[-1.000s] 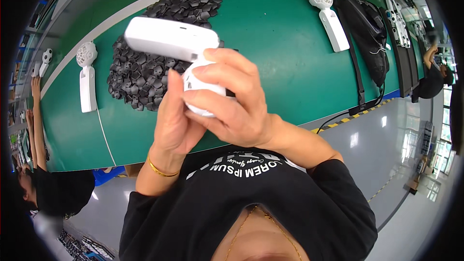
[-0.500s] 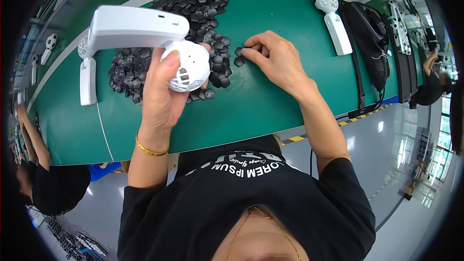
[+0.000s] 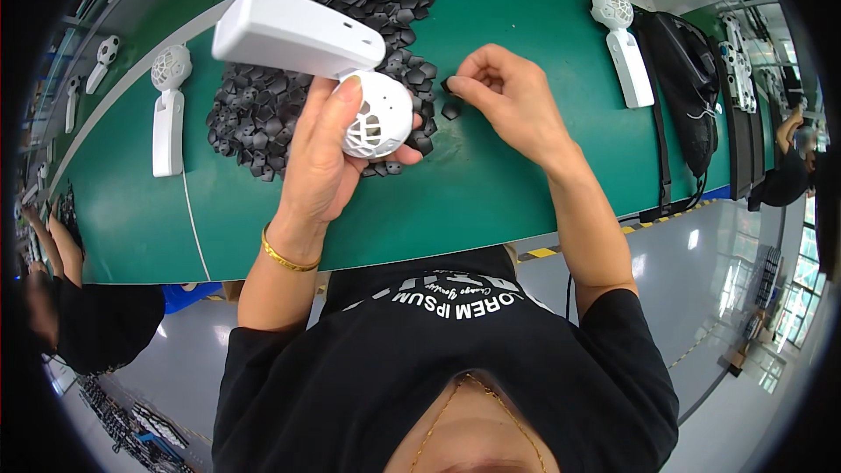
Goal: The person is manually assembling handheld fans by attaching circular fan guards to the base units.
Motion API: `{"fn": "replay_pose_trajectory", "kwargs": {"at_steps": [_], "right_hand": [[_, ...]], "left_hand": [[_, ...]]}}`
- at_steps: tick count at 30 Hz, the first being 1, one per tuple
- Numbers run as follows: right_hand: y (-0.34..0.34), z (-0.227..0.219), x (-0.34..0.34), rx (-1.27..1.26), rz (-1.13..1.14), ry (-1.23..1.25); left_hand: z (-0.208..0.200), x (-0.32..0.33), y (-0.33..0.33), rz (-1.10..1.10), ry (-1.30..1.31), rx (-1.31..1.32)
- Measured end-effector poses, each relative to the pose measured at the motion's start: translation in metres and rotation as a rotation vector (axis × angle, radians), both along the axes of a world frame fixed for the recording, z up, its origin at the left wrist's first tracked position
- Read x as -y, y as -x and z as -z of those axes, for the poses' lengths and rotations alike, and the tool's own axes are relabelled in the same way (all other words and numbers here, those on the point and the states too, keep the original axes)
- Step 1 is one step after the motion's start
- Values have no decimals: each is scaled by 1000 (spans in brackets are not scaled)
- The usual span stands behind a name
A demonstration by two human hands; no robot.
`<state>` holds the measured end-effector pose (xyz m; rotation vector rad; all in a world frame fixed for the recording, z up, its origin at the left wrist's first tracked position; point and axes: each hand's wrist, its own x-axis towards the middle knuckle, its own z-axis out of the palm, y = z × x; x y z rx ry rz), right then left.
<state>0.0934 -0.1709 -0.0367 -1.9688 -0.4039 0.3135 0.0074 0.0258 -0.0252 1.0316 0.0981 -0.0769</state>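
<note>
My left hand (image 3: 320, 153) is closed around the ball end of a white device (image 3: 298, 31), whose long box-shaped body points up and to the left. Openwork gaps show in the lower part of its ball head (image 3: 381, 114). Between thumb and fingertips, my right hand (image 3: 512, 105) pinches a small black pentagonal piece (image 3: 445, 85), mostly hidden by the fingers. Just below those fingertips, another black pentagonal piece (image 3: 451, 111) lies on the table. A large heap of similar black pieces (image 3: 250, 114) spreads behind and left of my left hand.
The green table (image 3: 420, 210) bears a similar white device (image 3: 168, 114) at left and another (image 3: 626, 52) at right. Beside the latter lies a black bag (image 3: 679, 88) with straps. People sit farther off on both sides (image 3: 105, 324), (image 3: 780, 166).
My left hand has shifted right, bringing the white device nearer my right hand and tilting its body. The pinched black piece has come away from the one beside it on the table.
</note>
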Motion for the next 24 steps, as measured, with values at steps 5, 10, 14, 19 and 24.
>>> {"fn": "replay_pose_trajectory", "kwargs": {"at_steps": [5, 10, 14, 19, 24], "right_hand": [[29, -32, -4, -114, -115, -287], [54, -35, -17, -154, -176, -350], [65, -23, -26, -11, -97, -321], [74, -10, -34, 158, -4, -297], [77, -2, -41, 227, 56, -345]], "left_hand": [[4, -4, 3, 85, 31, -28], [3, 3, 4, 50, 32, -62], [5, 5, 4, 7, 49, -87], [7, 6, 4, -46, 75, -90], [5, 9, 6, -80, 75, -59]]}}
